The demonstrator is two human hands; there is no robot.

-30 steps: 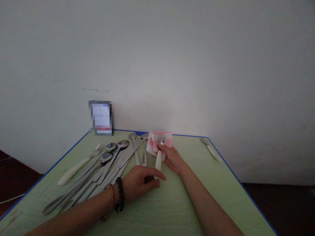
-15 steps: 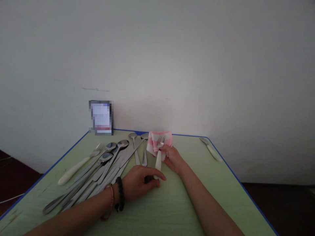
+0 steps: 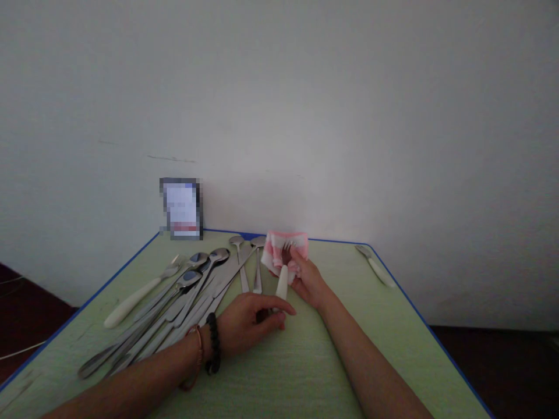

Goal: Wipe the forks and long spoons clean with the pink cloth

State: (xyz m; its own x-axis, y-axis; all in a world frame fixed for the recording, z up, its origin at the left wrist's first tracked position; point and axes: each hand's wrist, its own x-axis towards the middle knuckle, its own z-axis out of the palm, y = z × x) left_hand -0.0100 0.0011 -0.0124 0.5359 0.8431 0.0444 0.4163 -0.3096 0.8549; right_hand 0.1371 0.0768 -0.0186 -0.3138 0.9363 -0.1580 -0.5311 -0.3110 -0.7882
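Note:
My left hand point(image 3: 251, 323), with bracelets at the wrist, is closed round the lower end of a fork's white handle point(image 3: 282, 282). The fork points away from me, its metal tines lying against a pink-and-white cloth point(image 3: 273, 251). My right hand point(image 3: 311, 283) grips that cloth from the right, the thumb beside the tines and the other fingers mostly hidden beneath. To the left of my hands lies a spread of metal spoons point(image 3: 218, 255) and knives point(image 3: 227, 278). Another white-handled fork point(image 3: 133, 301) rests at their left side.
A white-handled fork point(image 3: 376, 267) lies alone near the right edge of the green table point(image 3: 340, 267). At the back left, a blurred device with a lit screen point(image 3: 182, 208) leans by the wall point(image 3: 349, 128). Blue edging point(image 3: 452, 354) borders the tabletop.
My right thumb has slid off the fork's neck to the right side of the tines, so more of the fork's head shows. My left hand keeps its place on the handle.

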